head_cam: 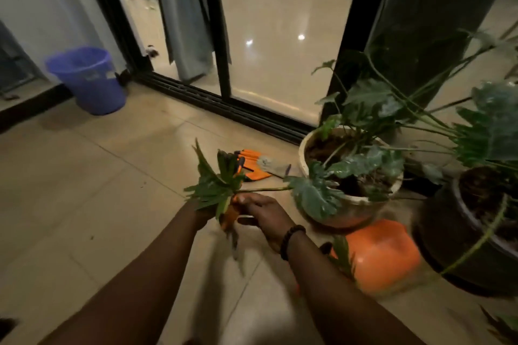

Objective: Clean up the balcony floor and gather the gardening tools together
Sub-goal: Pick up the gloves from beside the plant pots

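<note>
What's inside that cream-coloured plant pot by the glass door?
The cream pot holds dark soil and a leafy plant whose stems rise from it. Broad leaves cover much of the soil, so anything else lying there is hidden.

bare forearms, dark beaded bracelet (pixel 290 241)

Dim tiled floor (pixel 84 204), black-framed sliding glass door (pixel 280 36)

A single head-worn, wide-angle view looks forward and down over the balcony floor (pixel 98 176), close above both forearms, which reach in from 6 o'clock. It faces the sliding door (pixel 224 36) at 12 o'clock, with a blue bucket (pixel 89 81) at 10 o'clock and potted plants (pixel 350 176) at 3 o'clock.
</note>
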Motion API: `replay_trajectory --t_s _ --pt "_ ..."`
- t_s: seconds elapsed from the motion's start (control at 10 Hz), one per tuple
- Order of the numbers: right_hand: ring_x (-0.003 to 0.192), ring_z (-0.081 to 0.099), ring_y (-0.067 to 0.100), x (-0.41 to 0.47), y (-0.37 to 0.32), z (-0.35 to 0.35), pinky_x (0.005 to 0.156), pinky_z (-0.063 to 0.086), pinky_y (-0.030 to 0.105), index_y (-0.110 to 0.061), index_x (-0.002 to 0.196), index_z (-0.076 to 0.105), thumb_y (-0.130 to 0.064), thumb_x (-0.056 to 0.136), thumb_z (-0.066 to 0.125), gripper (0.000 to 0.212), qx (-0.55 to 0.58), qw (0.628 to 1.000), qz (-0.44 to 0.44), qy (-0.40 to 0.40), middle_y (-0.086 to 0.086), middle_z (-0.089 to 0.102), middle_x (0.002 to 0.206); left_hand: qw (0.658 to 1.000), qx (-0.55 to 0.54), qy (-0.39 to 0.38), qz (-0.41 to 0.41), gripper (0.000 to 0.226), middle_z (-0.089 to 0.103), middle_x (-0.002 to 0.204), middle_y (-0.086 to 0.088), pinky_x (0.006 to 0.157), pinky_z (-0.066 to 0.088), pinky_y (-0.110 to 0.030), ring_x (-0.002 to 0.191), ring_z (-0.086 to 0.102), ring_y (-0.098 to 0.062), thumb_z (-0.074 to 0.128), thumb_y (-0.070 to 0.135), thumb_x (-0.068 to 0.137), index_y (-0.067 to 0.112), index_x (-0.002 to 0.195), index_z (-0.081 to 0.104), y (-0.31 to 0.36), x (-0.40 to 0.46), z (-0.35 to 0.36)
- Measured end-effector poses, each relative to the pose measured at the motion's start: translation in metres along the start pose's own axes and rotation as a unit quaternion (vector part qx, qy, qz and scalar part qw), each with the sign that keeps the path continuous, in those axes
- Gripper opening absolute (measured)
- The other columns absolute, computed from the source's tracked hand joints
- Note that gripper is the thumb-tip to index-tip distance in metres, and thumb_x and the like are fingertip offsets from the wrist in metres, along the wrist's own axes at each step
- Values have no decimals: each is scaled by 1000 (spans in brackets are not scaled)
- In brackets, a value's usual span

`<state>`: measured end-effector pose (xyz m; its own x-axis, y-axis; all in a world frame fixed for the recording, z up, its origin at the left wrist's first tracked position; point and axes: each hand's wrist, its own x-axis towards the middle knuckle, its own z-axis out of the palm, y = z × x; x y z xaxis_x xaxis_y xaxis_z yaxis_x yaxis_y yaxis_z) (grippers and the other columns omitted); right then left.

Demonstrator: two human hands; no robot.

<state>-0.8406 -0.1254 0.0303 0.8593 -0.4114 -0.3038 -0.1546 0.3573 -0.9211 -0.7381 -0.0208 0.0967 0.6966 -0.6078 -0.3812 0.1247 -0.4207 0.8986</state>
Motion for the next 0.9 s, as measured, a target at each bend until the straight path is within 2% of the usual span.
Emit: replay_trajectory --t_s 0.1,0.2,0.3,0.4,0.5,0.6,0.7,0.8,0.9 --pt "76 67 15 46 -3 -3 64 53 22 -1 117 65 -12 99 54 24 -64 993 27 95 11 69 111 995 91 47 -8 6 61 92 -15 69 54 -37 91 60 -33 59 7 96 5 101 55 17 53 -38" --pt "103 62 24 93 4 -23 85 51 30 -14 122 61 -20 97 56 26 -435 889 7 142 9 63 126 989 141 48 -8 47 64 104 -15 62 53 -36 84 65 -27 77 28 82 17 119 50 10 109 -71" --pt "123 51 29 139 13 -50 100 45 38 -18 137 47 -20 96 55 42 -602 790 9 114 9 48 140 984 139 111 -8 84 61 119 -11 86 55 -45 105 61 -27 87 37 58 15 129 47 -17 154 -94" --pt "127 46 32 182 21 -68 105 39 48 -20 144 36 -18 96 52 52 -714 689 31 119 10 39 146 991 21 131 -33 82 51 117 -11 83 53 -42 104 57 -25 69 -1 81 1 141 14 -25 170 -88" --pt "140 29 32 221 32 -81 114 24 56 -23 149 26 -16 95 49 59 -723 675 76 126 8 24 155 982 -74 155 -76 77 60 97 -18 74 57 -42 81 62 -24 66 3 79 -4 139 18 -33 192 -83" --pt "150 3 29 247 37 -85 116 15 55 -22 155 11 -20 99 46 66 -726 669 120 104 4 1 163 981 -81 158 -81 43 71 95 -26 81 58 -59 86 71 -38 65 22 64 2 102 60 -42 214 -91" --pt "151 0 27 260 39 -91 117 10 55 -23 157 -1 -35 102 40 70 -721 671 148 87 3 -2 164 980 -90 153 -96 28 72 95 -20 87 56 -56 91 70 -37 63 36 77 14 94 64 -54 224 -93" --pt "141 30 29 252 60 -87 112 24 53 -24 156 6 -43 99 46 72 -730 662 136 103 6 24 158 968 -173 140 -117 31 69 99 -7 83 55 -40 97 65 -26 56 43 89 16 103 64 -63 233 -89" --pt "106 55 18 232 83 -76 91 48 35 -22 144 35 -28 95 53 52 -696 695 80 166 5 53 134 947 -275 115 -123 39 64 129 -15 99 49 -42 121 59 -30 49 37 100 11 126 61 -59 237 -81"
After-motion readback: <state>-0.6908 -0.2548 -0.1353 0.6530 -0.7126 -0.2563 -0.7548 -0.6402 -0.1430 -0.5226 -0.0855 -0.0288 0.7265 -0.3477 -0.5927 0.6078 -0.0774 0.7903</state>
